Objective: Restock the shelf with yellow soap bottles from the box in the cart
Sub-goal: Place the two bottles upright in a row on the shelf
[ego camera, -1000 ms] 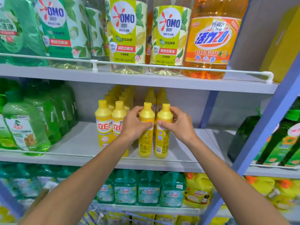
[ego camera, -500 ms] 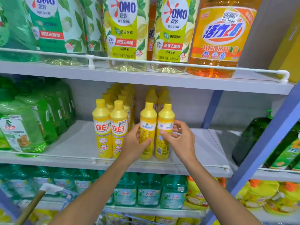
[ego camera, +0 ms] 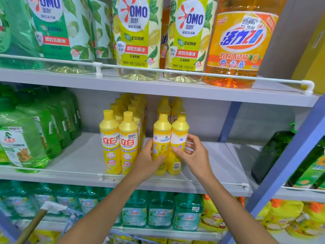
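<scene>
Standing pair: left soap bottle (ego camera: 161, 136) and right soap bottle (ego camera: 179, 134), both yellow plastic with tapered yellow caps, are upright and touching side by side. Their back labels, with small print and a barcode, face out.
Location: both bases rest on the grey middle shelf (ego camera: 79, 155), near its front edge, behind the thin white wire rail (ego camera: 52, 170).
Left hand (ego camera: 146, 162): grasping the left soap bottle at mid-body, with the thumb across the label and the fingers round its left side.
Right hand (ego camera: 194, 156): grasping the right soap bottle at mid-body, with the thumb on the label and the fingers curled at its right side.
Adjacent stock: two front-facing yellow bottles (ego camera: 119, 143) of the same shape, with red lettering outward, stand upright just left of the held pair. Rear rows of yellow bottles (ego camera: 130, 104) run back behind both pairs.
Same shelf, left: green detergent bottles (ego camera: 26, 143) in glossy plastic stand well apart from the yellow stock.
Upper shelf: two large clear OMO bottles (ego camera: 139, 37) with yellow-green labels stand there. A large orange bottle (ego camera: 235, 46) is to their right and green-labelled OMO bottles (ego camera: 58, 29) are to their left.
Lower shelf: teal bottles (ego camera: 161, 213) stand in a row, with yellow-orange refill packs (ego camera: 281, 217) to the right.
Frame: a blue metal upright (ego camera: 290, 155) slants at the right, with a dark green bottle (ego camera: 274, 152) just behind it.
Bottom left: a wooden handle (ego camera: 31, 226) with a white end, blurred.
</scene>
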Demonstrator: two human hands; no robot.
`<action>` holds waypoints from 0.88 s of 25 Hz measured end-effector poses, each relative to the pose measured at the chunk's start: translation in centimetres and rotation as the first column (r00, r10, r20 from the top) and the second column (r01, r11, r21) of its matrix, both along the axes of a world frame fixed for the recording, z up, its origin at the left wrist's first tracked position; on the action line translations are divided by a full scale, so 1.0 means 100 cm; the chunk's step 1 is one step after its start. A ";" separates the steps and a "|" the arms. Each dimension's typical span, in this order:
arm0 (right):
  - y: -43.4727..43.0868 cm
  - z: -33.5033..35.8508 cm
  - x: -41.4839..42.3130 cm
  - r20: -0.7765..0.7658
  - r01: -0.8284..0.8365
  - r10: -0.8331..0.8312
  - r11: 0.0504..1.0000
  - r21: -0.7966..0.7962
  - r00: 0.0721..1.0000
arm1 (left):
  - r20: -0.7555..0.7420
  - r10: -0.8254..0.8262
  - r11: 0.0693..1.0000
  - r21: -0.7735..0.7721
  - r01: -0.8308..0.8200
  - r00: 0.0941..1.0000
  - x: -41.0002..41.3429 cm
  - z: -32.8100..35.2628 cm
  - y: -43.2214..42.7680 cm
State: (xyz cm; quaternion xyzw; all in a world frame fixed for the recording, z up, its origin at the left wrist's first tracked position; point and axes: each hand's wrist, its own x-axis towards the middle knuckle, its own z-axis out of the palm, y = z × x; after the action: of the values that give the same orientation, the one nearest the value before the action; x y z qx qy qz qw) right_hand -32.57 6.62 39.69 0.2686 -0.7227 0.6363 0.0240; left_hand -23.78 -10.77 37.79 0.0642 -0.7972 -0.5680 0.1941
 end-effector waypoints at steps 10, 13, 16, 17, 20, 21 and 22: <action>0.013 -0.004 -0.015 0.047 -0.187 0.183 0.973 0.138 0.982 | 0.012 0.120 0.989 -0.086 -0.119 0.993 -0.008 -0.003 -0.002; 0.000 -0.005 -0.003 0.034 -0.071 0.069 0.994 0.083 0.997 | 0.002 0.212 0.971 -0.114 -0.210 0.977 -0.014 -0.006 0.000; -0.005 -0.006 -0.006 -0.023 -0.007 0.010 0.991 0.136 1.000 | 0.042 0.160 0.986 -0.063 -0.157 0.986 -0.008 -0.007 0.003; -0.003 -0.006 -0.010 -0.016 -0.032 0.035 0.988 0.149 0.999 | 0.057 0.124 0.991 -0.049 -0.122 0.991 -0.005 -0.009 0.003; 0.007 -0.005 -0.018 0.040 -0.162 0.158 0.976 0.145 0.987 | 0.084 0.125 0.990 -0.080 -0.119 0.989 -0.001 -0.016 0.000; 0.009 -0.005 -0.020 0.043 -0.183 0.178 0.971 0.151 0.983 | 0.100 0.157 0.984 -0.106 -0.146 0.983 -0.001 -0.016 -0.001; 0.010 -0.004 -0.021 0.047 -0.195 0.190 0.969 0.153 0.981 | 0.110 0.185 0.977 -0.125 -0.171 0.977 -0.001 -0.016 -0.001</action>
State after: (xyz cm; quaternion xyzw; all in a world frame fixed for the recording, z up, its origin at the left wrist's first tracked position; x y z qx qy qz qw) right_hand -34.69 7.59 39.25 0.3282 -0.7413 0.5813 -0.0705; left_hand -23.91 -10.88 36.18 0.1586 -0.8297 -0.4968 0.1991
